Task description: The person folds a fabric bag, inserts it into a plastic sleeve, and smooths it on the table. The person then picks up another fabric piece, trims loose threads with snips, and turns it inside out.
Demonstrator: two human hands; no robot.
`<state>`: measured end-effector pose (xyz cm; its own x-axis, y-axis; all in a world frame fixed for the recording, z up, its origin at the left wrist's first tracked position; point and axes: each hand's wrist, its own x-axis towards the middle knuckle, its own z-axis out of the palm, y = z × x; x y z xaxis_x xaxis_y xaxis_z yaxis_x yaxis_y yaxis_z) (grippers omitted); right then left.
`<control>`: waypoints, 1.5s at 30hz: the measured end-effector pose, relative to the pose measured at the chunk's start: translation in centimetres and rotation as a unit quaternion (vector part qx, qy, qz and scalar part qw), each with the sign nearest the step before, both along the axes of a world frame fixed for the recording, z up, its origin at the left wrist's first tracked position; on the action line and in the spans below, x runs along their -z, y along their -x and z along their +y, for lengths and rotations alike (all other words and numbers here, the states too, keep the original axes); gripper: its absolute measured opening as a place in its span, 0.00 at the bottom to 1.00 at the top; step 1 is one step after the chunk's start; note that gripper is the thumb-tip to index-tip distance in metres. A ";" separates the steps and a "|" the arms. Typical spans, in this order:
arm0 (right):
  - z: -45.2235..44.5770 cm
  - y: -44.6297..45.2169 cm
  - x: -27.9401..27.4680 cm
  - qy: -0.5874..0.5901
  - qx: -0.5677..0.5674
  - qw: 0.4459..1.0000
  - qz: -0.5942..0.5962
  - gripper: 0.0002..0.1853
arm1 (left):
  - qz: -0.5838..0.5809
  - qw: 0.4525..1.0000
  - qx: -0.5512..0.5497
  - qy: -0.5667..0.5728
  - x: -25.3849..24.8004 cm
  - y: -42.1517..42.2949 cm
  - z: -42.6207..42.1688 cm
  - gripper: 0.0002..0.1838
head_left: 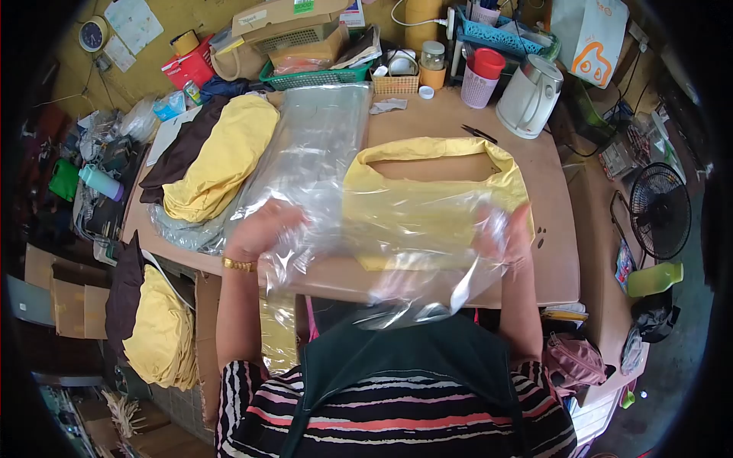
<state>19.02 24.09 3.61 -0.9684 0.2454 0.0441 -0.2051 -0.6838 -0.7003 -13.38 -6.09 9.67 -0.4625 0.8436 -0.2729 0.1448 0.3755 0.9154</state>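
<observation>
A clear plastic bag (405,286) is stretched between my two hands, just above the table's front edge. My left hand (271,225), with a gold bracelet at the wrist, is closed on its left side. My right hand (504,235) grips the right side, its fingers partly covered by shiny film. Behind and under the film a yellow cloth bag (435,200) lies flat on the table, its handle loop (439,145) pointing away from me. A stack of clear plastic bags (324,114) lies beyond my left hand.
Folded yellow cloth (225,156) and dark brown cloth (183,145) are piled on the table's left. More yellow cloth (160,328) hangs below. A white kettle (530,95), a pink cup (481,80), a pen (479,134) and a green basket (321,79) stand or lie toward the back.
</observation>
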 end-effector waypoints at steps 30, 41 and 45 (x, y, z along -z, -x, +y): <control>3.9 -3.1 0.9 -0.089 0.056 0.994 0.003 0.31 | -0.182 0.929 0.184 -0.263 0.7 -1.1 -3.1 0.16; 7.1 -2.4 -2.2 -0.301 0.103 0.947 -0.036 0.28 | 0.378 0.904 0.179 -0.092 -2.5 -2.0 -2.7 0.19; 5.7 0.5 -4.8 -0.327 0.267 0.907 0.008 0.32 | 0.531 0.731 -0.414 0.107 2.2 4.9 -7.4 0.18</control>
<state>18.56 29.80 8.40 -0.7171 0.5955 0.3620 -0.3983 0.0760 -0.9141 -18.28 -13.52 7.48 -0.8379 0.1446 0.5263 0.3731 0.8556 0.3589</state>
